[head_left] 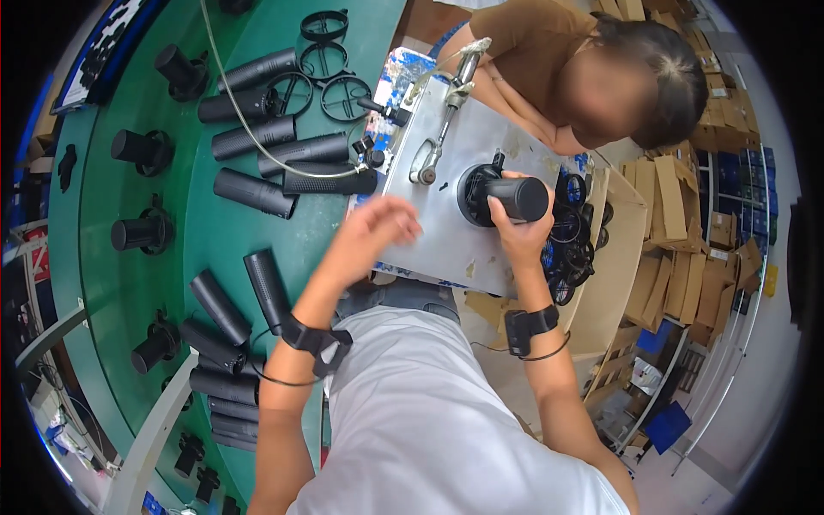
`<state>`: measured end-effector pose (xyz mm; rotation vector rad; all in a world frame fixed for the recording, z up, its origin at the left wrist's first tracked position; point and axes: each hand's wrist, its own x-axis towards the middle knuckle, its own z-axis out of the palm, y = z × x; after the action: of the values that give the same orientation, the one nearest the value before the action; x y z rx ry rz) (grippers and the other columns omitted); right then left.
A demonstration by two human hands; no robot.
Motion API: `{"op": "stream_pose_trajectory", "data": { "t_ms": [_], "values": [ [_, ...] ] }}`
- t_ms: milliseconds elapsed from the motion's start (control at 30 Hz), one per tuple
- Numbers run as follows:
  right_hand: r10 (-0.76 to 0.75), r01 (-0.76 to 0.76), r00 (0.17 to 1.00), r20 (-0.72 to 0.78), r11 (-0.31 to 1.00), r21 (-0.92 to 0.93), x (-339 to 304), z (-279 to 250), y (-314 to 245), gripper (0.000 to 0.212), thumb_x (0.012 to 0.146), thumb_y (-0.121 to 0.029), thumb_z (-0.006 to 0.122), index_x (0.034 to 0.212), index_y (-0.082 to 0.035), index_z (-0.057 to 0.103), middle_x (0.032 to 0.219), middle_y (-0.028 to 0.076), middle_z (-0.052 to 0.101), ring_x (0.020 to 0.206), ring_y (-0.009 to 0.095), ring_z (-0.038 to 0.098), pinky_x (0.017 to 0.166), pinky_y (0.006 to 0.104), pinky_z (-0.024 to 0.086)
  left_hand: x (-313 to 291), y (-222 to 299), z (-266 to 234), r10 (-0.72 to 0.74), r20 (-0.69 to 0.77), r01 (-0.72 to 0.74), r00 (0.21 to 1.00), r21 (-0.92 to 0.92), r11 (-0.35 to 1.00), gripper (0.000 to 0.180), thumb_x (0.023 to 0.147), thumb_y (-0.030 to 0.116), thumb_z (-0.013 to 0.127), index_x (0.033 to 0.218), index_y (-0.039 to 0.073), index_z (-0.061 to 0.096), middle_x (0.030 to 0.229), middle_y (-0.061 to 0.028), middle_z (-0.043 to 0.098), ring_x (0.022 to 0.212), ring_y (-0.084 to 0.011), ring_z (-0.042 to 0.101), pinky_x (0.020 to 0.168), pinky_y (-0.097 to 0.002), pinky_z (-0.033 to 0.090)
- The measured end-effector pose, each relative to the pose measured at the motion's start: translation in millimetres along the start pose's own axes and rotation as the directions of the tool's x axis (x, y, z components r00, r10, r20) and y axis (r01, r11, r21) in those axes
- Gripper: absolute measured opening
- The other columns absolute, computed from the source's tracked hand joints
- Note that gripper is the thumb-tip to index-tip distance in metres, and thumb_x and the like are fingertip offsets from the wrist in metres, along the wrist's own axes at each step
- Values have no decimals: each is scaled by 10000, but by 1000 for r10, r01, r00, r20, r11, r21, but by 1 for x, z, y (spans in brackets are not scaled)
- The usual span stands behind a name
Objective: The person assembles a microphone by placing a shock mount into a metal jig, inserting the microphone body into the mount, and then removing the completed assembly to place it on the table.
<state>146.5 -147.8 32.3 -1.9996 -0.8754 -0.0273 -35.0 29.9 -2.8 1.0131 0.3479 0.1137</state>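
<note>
My right hand is wrapped round a black cylinder, which stands on a round black ring base on a grey metal plate. My left hand is over the plate's left edge, fingers loosely bent and apart, with nothing in it. Fixed to the plate, ahead of both hands, is a metal linkage with a round pivot. A small black piece lies on the plate between the linkage and the ring base. My palm hides part of the cylinder's near side.
Several black perforated tubes and spoked rings lie on the green table. More rings are piled right of the plate. A thin hose crosses the table. Opposite me, a person in brown leans at the plate. Cardboard boxes fill the right.
</note>
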Motion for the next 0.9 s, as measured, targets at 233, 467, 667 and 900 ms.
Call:
{"op": "stream_pose_trajectory", "data": {
  "t_ms": [233,467,667,900],
  "values": [
    [-50,56,991,-124,998,43,-7,19,19,400,745,-89,767,1073,26,569,1057,119,661,931,177,614,867,299,484,127,42,-64,559,-100,-109,823,938,329,349,887,221,554,1164,14,602,1085,-174,664,995,-341,637,888,-398,491],
    [-75,86,990,-119,992,89,-8,21,36,395,765,-169,759,1066,42,615,1056,118,651,957,196,608,892,316,471,160,23,-88,269,-108,132,957,988,-74,314,905,257,464,1003,59,688,985,-218,670,945,-407,626,874,-490,491],
    [-118,128,989,-93,986,111,-8,18,38,414,770,-187,750,1073,51,600,1063,133,651,958,205,611,893,321,472,147,18,-81,288,-189,184,939,982,44,381,879,282,436,1023,68,716,1003,-248,671,985,-399,635,915,-466,489],
    [-35,71,986,-165,974,214,4,7,2,352,782,-159,715,1029,44,568,1006,147,638,961,229,617,928,365,477,134,33,-95,412,-178,52,894,953,299,409,889,332,522,1146,39,646,1095,-220,657,1046,-392,608,932,-430,470]
  ]
}}
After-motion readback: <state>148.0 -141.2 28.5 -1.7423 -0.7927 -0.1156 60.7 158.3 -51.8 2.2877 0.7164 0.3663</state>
